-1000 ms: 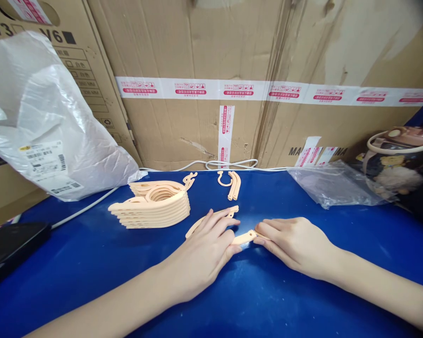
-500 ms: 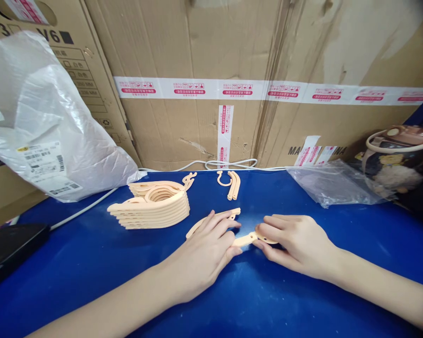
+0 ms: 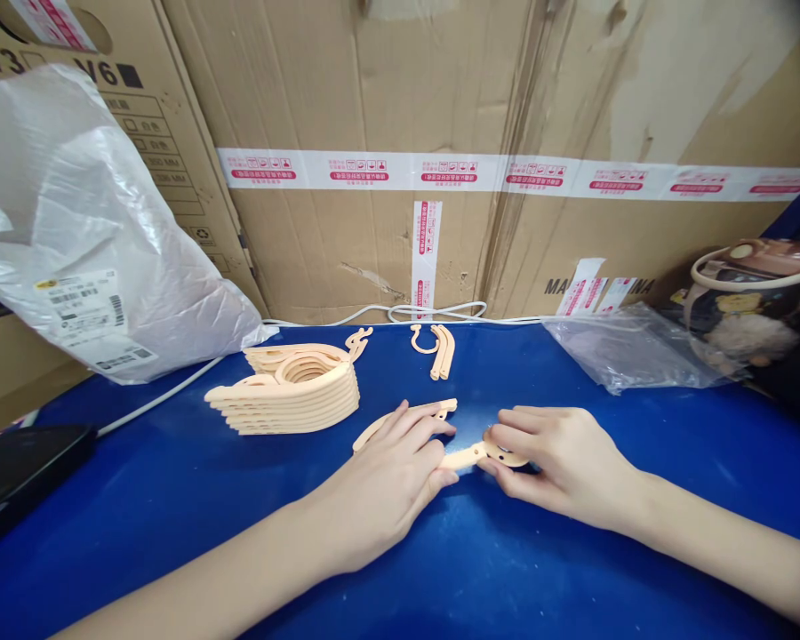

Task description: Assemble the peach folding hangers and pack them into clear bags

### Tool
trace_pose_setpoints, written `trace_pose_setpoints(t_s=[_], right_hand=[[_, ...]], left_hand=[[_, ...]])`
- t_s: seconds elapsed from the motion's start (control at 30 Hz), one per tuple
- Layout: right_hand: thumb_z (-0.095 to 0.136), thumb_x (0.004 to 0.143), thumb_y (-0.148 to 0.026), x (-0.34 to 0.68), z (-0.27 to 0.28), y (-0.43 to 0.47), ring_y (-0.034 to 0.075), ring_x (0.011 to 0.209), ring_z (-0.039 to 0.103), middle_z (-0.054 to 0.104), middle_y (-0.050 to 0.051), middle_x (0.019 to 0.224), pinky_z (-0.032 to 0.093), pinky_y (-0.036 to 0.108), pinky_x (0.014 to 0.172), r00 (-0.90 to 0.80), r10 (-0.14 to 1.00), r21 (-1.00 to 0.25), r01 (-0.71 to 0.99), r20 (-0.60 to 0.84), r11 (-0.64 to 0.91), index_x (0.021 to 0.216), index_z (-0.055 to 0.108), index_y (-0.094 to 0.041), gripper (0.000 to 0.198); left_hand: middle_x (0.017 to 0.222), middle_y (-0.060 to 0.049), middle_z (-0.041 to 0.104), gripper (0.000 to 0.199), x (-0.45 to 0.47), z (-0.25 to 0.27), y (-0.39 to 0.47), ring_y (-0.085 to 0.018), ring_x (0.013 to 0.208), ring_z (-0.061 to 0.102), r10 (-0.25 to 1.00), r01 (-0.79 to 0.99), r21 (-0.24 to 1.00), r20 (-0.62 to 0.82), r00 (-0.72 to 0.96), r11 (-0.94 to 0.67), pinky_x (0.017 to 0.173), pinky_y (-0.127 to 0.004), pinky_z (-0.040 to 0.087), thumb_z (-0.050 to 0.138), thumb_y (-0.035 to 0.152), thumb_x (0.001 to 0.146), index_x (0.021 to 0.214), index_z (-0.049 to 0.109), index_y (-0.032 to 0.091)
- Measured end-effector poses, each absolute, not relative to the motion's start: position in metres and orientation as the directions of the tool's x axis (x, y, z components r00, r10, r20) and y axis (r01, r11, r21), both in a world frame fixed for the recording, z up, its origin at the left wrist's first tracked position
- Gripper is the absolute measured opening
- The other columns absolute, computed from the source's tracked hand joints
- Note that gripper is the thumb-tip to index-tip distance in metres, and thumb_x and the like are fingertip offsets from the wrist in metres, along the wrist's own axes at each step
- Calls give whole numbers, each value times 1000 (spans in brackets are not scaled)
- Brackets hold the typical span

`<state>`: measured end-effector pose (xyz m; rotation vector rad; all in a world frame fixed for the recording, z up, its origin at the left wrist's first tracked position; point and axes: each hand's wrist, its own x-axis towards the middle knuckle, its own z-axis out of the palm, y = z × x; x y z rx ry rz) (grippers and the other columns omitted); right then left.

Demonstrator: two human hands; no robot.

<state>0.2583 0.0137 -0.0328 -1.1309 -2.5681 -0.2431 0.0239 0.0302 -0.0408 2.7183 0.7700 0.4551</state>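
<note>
Low over the blue table, both hands grip a peach plastic folding hanger. My left hand (image 3: 396, 467) is closed, thumb and forefinger pinching the straight hanger arm (image 3: 465, 457). Its other fingers lie over a second peach hanger arm (image 3: 448, 405) that rests behind. My right hand (image 3: 566, 458) is closed on the hanger's curved piece (image 3: 507, 456), its fingertips at the joint where the two parts meet. The fingers partly cover the joint, and I cannot tell whether the parts are locked together.
A stack of folded peach hangers (image 3: 300, 396) stands at left. Loose hanger pieces (image 3: 445, 351) lie at the back. Around them are a white plastic mailer (image 3: 107, 240), a black device (image 3: 33, 471), a clear bag (image 3: 633, 347), a white cable (image 3: 366, 311) and cardboard boxes (image 3: 353, 98).
Both hands keep almost the same place and grip. The curved piece in my right hand shows slightly more; the view has shifted a little.
</note>
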Motion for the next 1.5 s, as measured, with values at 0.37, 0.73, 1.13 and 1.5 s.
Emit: trace_pose_setpoints(t_s=[0.37,0.73,1.13,1.5], right_hand=[[46,93,-34,258,-36,15,10,52,46,51,-3,58,28,25,49,-633,630,54,723,450,689,66,55,-19,32],[50,90,-33,258,-40,17,8,49,44,48,-5,57,27,22,48,-596,709,-72,744,377,664,65,51,-19,29],[51,88,-32,258,-40,15,7,48,36,44,-6,56,23,22,48,-574,762,-202,743,299,639,63,46,-19,28],[47,89,-29,255,-39,15,9,49,42,47,-4,58,25,24,49,-630,695,-73,720,346,690,63,47,-20,28]], left_hand=[[133,-5,53,26,23,-39,31,-18,136,34,555,483,325,184,811,-813,118,-46,20,36,25,101,116,56,18],[132,-5,54,22,25,-39,32,-20,136,36,551,483,312,186,813,-818,116,-49,24,38,25,100,104,58,18],[133,-6,53,26,24,-38,32,-21,137,33,541,490,272,164,825,-829,117,-49,22,35,28,101,100,59,17],[133,-5,53,25,23,-39,32,-18,137,33,545,477,317,175,820,-820,118,-46,20,35,29,101,97,58,19]])
